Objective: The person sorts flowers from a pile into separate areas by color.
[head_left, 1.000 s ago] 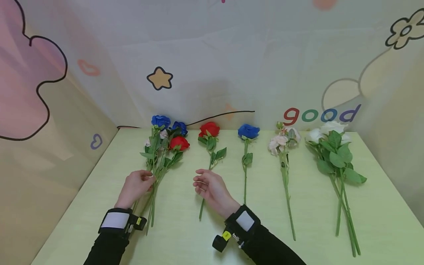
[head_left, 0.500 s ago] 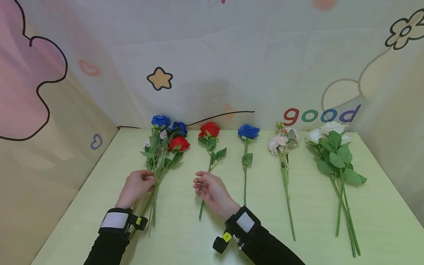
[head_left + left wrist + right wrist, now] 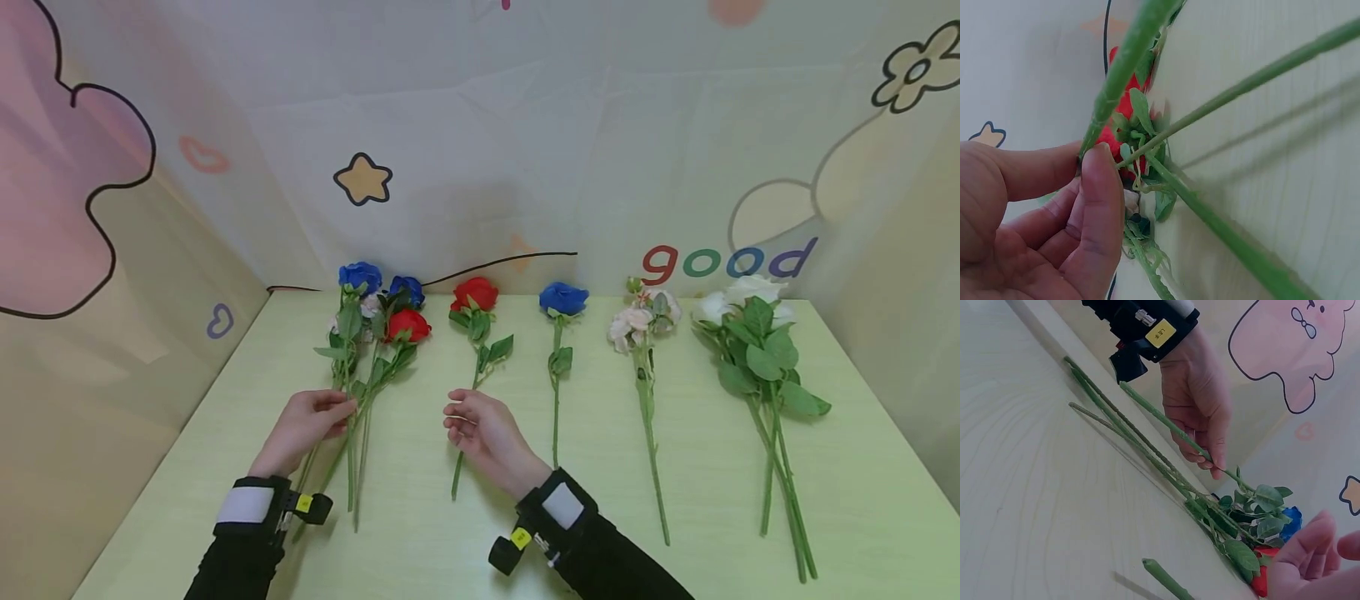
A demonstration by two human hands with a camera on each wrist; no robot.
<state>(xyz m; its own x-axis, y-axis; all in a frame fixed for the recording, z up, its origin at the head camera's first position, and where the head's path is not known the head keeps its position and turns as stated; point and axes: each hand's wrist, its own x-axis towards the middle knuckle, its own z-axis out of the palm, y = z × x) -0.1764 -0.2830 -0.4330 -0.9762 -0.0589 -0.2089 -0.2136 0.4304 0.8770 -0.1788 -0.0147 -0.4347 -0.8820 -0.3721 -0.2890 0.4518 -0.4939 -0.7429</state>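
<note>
My left hand (image 3: 303,429) pinches the green stem (image 3: 1119,75) of a blue rose (image 3: 361,277) between thumb and forefinger, its other fingers loosely bent. In the right wrist view that stem slants above the bunch's other stems. Beside it in the left bunch lie a second blue rose (image 3: 407,290), a red rose (image 3: 407,325) and pale pink blooms (image 3: 371,306), partly covered by leaves. My right hand (image 3: 491,437) hovers with loosely curved fingers and holds nothing. It overlaps the stem of a single red rose (image 3: 475,293) in the head view.
To the right on the pale table (image 3: 600,533) lie a single blue rose (image 3: 562,297), a pale pink flower spray (image 3: 632,325) and a bunch of white roses (image 3: 752,289) with crossed stems. A printed cloth backdrop (image 3: 480,125) rises behind the table's far edge.
My left hand has lowered slightly, and the pinched blue rose has shifted a little left, with its stem apart from the others. The right hand has drifted slightly right.
</note>
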